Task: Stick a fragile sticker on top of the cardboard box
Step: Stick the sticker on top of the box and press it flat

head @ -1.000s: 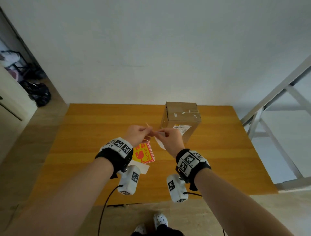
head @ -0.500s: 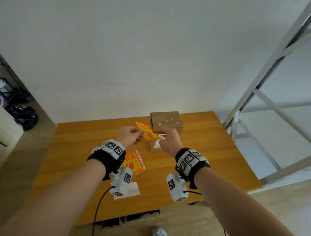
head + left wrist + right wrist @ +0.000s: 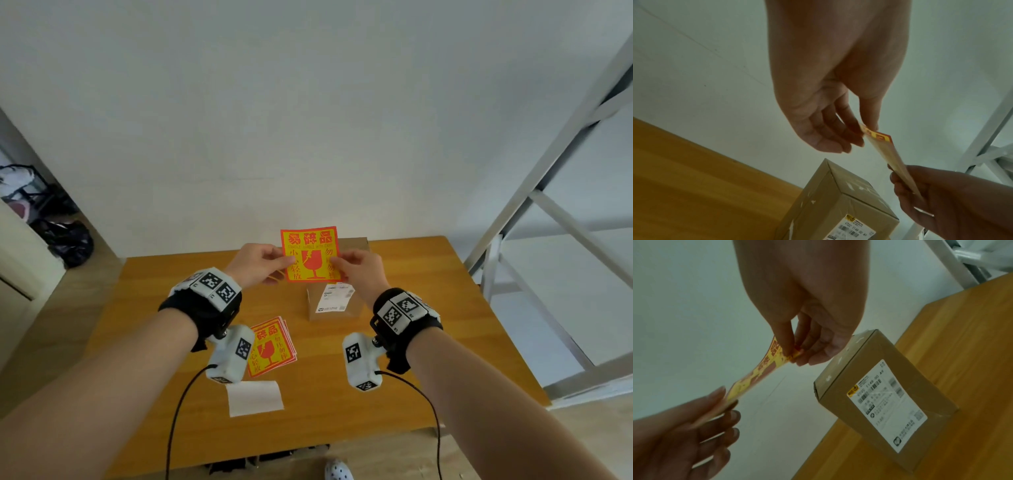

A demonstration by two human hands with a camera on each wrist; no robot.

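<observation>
The sticker [image 3: 311, 254] is held up in the air at the centre of the head view, printed side toward the camera, above and in front of the box [image 3: 337, 303]. It is pinched at its left edge by the left hand [image 3: 257, 265] and at its right edge by the right hand [image 3: 359, 269]; in each wrist view the thumb is seen pressed against the fingers [image 3: 840, 138] with the sheet between them. The box stands on the counter [image 3: 428, 308], just below the sticker in the frame, and its top is largely hidden behind the sheet in the head view. In the wrist views the top is seen bare apart from tape scraps, with a shipping label [image 3: 888, 404] on one side face. A stack of stickers [image 3: 274, 346] and a white sheet [image 3: 255, 397], probably peeled backing, lie at the lower centre.

The sticking step is judged not yet done. Whether the adhesive is fully exposed cannot be told. From here several faults are possible. If the sheet is lowered slack, it may curl and stick to itself or to a fingertip. If one edge is set down first at an angle, the sticker may land skewed or overhang the narrow top. Air may be trapped and creases formed if it is pressed from both ends at once. The light box may also be shifted or tipped if pressure is applied off-centre.
</observation>
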